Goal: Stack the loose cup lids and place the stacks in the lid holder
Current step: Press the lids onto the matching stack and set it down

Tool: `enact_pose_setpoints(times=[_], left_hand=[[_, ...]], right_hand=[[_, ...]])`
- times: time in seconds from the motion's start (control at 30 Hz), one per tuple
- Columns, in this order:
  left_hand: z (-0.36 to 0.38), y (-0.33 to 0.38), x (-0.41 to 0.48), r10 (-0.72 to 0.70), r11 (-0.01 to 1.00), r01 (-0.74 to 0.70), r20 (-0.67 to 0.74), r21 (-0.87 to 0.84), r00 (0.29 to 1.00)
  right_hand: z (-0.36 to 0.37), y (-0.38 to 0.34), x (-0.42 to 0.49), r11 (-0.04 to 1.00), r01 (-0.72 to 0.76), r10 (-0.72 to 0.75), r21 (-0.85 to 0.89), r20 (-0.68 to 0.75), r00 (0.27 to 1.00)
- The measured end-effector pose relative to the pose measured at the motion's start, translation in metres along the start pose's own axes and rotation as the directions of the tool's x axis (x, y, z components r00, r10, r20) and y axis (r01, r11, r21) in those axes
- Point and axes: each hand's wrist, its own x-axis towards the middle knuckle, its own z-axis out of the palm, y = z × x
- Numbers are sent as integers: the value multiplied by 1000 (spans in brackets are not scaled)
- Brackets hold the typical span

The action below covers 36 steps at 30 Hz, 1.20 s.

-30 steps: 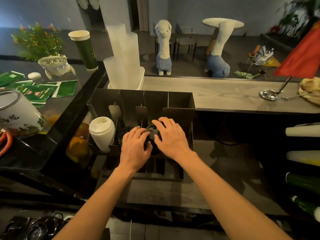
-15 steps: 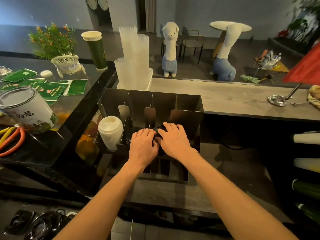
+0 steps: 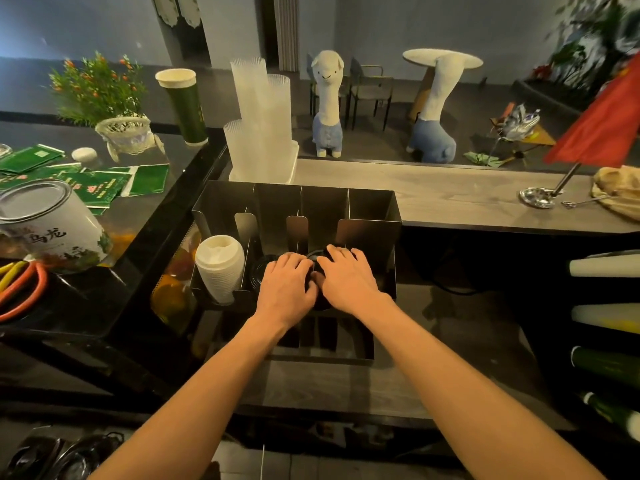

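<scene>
A black lid stack [image 3: 313,260] is held inside the lid holder [image 3: 367,231] at the centre of the frame.
It is clasped from either side by the left hand [image 3: 286,283] and the right hand [image 3: 347,279], fingers curled over its top; a white lid stack [image 3: 219,265] is seen in the leftmost compartment.

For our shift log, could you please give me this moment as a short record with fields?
Stage: black lid stack being set into the lid holder
Left hand: holds the stack's left side
Right hand: holds its right side
Compartment in use: third from the left
Leftmost compartment: white lid stack
Second compartment: dark lids, details hard to make out
Behind the holder: clear cup stacks
</scene>
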Motion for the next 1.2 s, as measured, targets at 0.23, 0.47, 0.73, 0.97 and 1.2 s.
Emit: enact_pose_setpoints(times=[0.23,0.47,0.73,0.97,1.2], left_hand=[[-3,-11,-12,9,995,-15,-61,-97,998],[-21,-52,-31,-83,997,81,-112,-19,990],[-17,-75,-25,-77,996,73,100,44,992],[-13,-79,-31,-89,993,93,62,-78,994],[-16,-76,-31,-86,996,87,49,-8,995]], right_hand=[[1,-9,-8,985,-5,37,175,-184,982],[7,-53,5,930,264,-205,256,-236,950],[26,-78,25,989,103,-93,107,-95,991],[23,-79,24,997,77,-77,0,-71,994],[20,-86,23,994,78,-83,-82,-49,995]])
